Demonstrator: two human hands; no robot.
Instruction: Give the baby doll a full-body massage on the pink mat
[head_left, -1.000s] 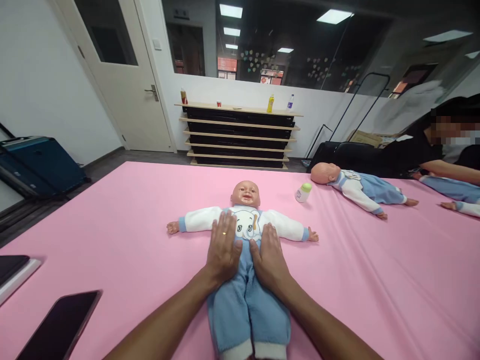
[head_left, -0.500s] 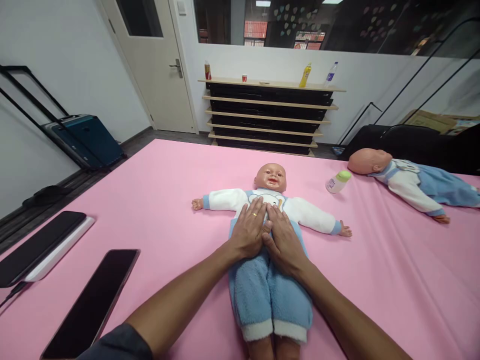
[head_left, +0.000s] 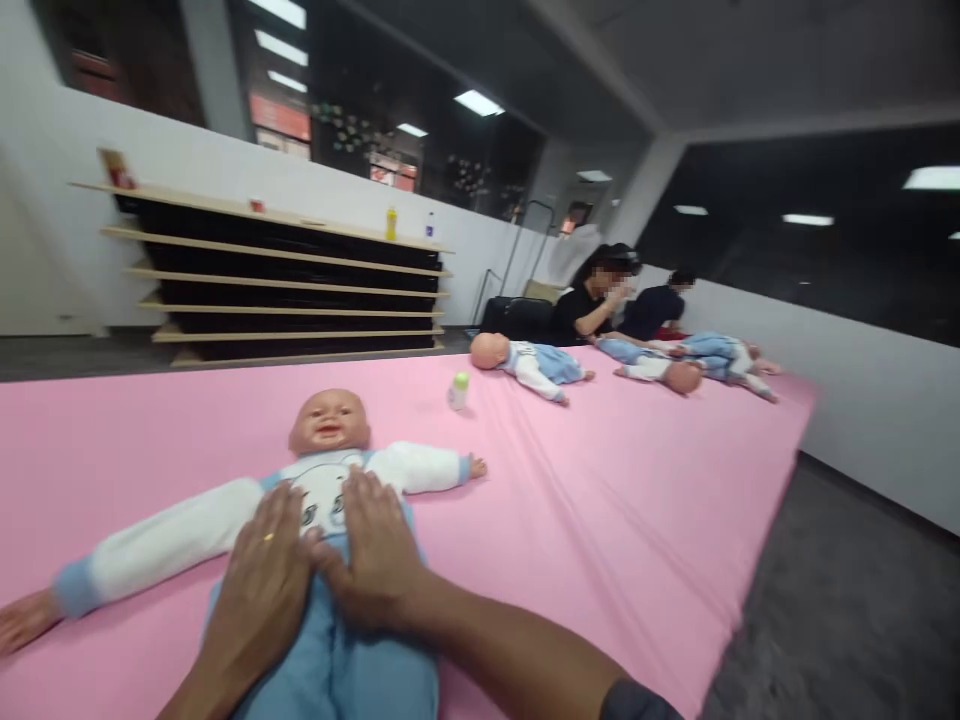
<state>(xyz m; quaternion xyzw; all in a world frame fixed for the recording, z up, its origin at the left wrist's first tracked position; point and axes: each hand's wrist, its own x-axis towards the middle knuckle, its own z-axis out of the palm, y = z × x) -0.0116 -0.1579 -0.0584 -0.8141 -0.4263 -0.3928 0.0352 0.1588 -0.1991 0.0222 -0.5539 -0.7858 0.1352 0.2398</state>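
Note:
A baby doll [head_left: 322, 490] in a white top and light-blue trousers lies face up on the pink-covered table [head_left: 585, 500], its arms spread to both sides. Flat on the left part of its belly and chest rests my left hand [head_left: 266, 565], with a ring on one finger. My right hand [head_left: 371, 545] lies beside it on the doll, fingers stretched toward the chest. The thumbs come close together over the middle. Beneath my palms the doll's belly is hidden, and its lower legs fall outside the picture.
A small bottle with a green cap [head_left: 458, 391] stands beyond the doll. Farther right lie more dolls [head_left: 536, 365], with two people [head_left: 600, 300] seated behind them. A stacked shelf [head_left: 292, 265] with bottles lines the wall. The table's right edge drops to a dark floor.
The view has swung right and up, bringing the people and more dolls into sight; the phones have left it. My hands have moved slightly apart on the doll's front.

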